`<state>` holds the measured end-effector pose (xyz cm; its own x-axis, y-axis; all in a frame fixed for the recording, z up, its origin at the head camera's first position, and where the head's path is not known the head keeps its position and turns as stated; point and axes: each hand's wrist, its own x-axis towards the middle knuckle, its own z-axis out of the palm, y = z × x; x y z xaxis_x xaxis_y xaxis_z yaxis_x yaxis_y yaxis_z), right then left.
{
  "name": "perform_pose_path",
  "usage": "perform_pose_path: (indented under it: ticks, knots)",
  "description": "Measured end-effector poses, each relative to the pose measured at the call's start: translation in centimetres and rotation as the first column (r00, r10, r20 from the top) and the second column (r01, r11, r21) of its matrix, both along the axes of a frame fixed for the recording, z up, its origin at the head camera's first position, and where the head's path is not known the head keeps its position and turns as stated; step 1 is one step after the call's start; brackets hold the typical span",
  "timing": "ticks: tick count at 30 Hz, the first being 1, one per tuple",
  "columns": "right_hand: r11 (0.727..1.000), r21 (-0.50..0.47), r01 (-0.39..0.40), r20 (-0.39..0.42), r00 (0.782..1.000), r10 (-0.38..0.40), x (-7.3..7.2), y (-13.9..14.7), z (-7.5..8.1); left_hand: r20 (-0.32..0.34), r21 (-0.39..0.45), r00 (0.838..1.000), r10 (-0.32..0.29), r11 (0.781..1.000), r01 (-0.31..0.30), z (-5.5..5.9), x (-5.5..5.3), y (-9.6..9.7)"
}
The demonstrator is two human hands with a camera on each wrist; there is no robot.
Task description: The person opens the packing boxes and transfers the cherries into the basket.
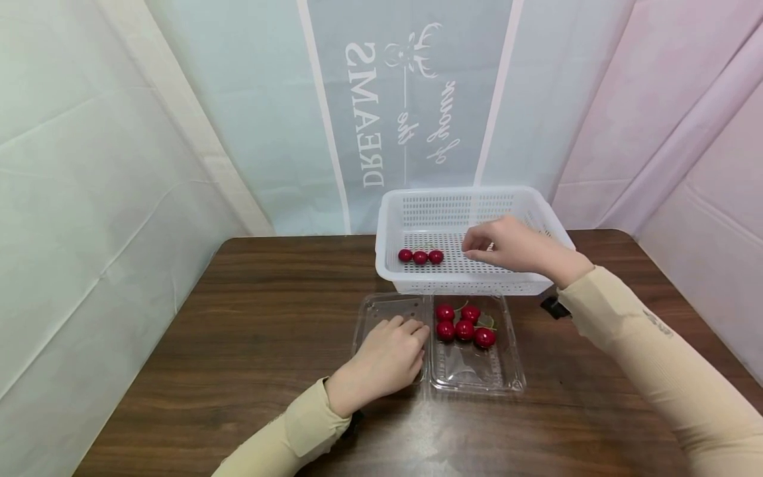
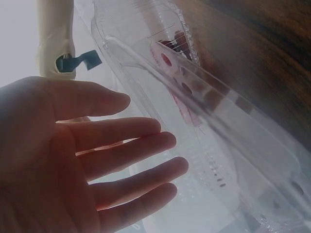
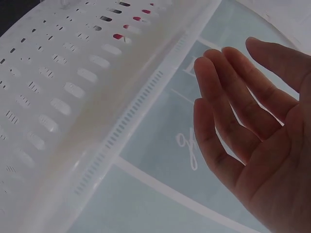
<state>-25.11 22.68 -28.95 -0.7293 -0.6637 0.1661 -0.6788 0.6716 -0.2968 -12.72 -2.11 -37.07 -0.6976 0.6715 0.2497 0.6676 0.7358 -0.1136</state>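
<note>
My right hand [image 1: 509,244] hovers over the right part of a white slotted plastic basket [image 1: 387,273], its fingers loosely bent and holding nothing. In the right wrist view its bare palm [image 3: 272,145] shows. Inside the basket, three red cherries [image 1: 420,257] lie in a row at the left. A clear plastic clamshell box [image 1: 471,377] stands unfolded just in front of the basket. Several red cherries [image 1: 464,330], some with green stems, sit in its right half. Over the left half, the lid [image 1: 387,306], is my left hand [image 1: 387,354], its relaxed fingertips near the hinge.
Everything stands on a dark wood-grain table [image 1: 250,331]. Behind the basket hangs a pale blue-grey cloth [image 1: 417,93] with white lettering. Whitish cloth [image 1: 101,165] hangs on the left, and pinkish cloth [image 1: 667,119] on the right.
</note>
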Motion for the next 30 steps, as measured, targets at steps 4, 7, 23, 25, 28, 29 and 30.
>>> perform_pose_path:
  ticks: [4, 7, 23, 25, 28, 29, 30]
  knots:
    - [1.000, -0.003, 0.005, -0.001, 1.000, -0.005, 0.4, 0.1, -0.1, -0.006, 0.007, 1.000, -0.003, 1.000, 0.003, 0.1, 0.0, 0.0]
    - [1.000, -0.007, 0.005, -0.015, 1.000, -0.005, 0.8, 0.2, -0.3, -0.004, 0.012, 1.000, -0.004, 1.000, 0.004, 0.1, 0.0, 0.0]
    - [0.999, -0.023, -0.037, -0.057, 0.998, 0.036, 3.5, 0.3, -1.1, 0.022, -0.002, 1.000, 0.008, 1.000, -0.008, 0.1, 0.1, 0.0]
    - [0.999, -0.017, -0.034, -0.052, 0.998, 0.033, 3.8, 0.3, -1.2, 0.024, -0.003, 1.000, 0.010, 1.000, -0.010, 0.1, 0.1, 0.0]
    - [1.000, -0.015, -0.024, -0.044, 0.999, 0.024, 4.2, 0.4, -1.6, 0.019, -0.003, 1.000, 0.010, 1.000, -0.010, 0.1, 0.1, 0.0]
    - [1.000, -0.016, -0.025, -0.042, 0.999, 0.024, 4.3, 0.5, -1.7, 0.016, -0.002, 1.000, 0.010, 1.000, -0.010, 0.0, 0.1, 0.0]
    - [1.000, -0.015, -0.025, -0.042, 0.999, 0.024, 4.4, 0.5, -1.8, 0.014, -0.002, 1.000, 0.010, 1.000, -0.010, 0.0, 0.1, 0.0]
